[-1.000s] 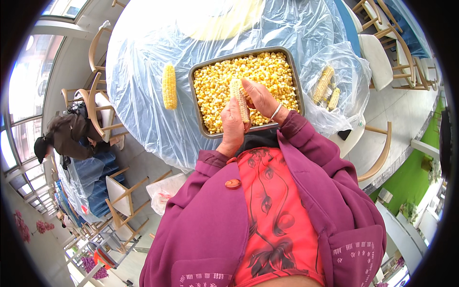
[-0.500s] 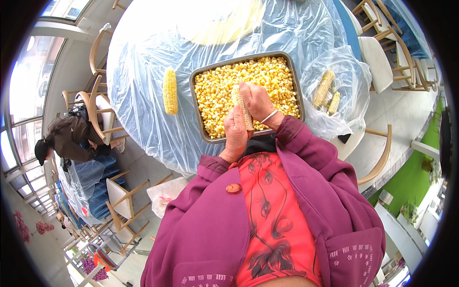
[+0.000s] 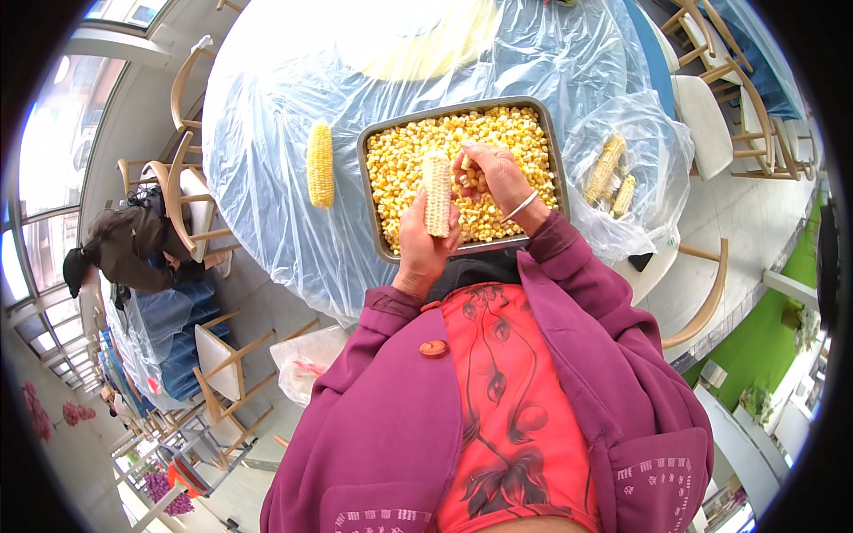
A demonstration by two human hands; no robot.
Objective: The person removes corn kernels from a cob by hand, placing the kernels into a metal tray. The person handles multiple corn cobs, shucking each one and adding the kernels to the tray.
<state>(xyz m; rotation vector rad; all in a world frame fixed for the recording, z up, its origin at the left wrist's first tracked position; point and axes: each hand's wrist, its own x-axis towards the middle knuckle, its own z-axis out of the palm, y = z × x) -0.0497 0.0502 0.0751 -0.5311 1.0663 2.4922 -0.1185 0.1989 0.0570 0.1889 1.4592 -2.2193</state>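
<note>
My left hand (image 3: 426,242) is closed around the lower part of a corn cob (image 3: 436,195) held nearly upright. The cob's facing side looks pale and mostly stripped. Just right of it and apart from it, my right hand (image 3: 499,178), with a bracelet at the wrist, has its fingers curled together. Yellow corn kernels (image 3: 467,163) show at those fingertips. Both hands are over a dark-rimmed rectangular tray (image 3: 363,169), which is filled with loose yellow and pale kernels (image 3: 409,142). A whole yellow ear of corn (image 3: 320,165) lies left of the tray.
Clear plastic sheeting covers the round table (image 3: 267,178). On the right, a clear plastic bag (image 3: 662,178) holds cobs (image 3: 605,167). Wooden chairs (image 3: 706,302) stand around the table. At the far left, a person in dark clothes (image 3: 133,249) bends over another table.
My right hand has come off the cob and moved slightly right, fingers curled. The cob now stands more upright in my left hand, with more of its surface showing.
</note>
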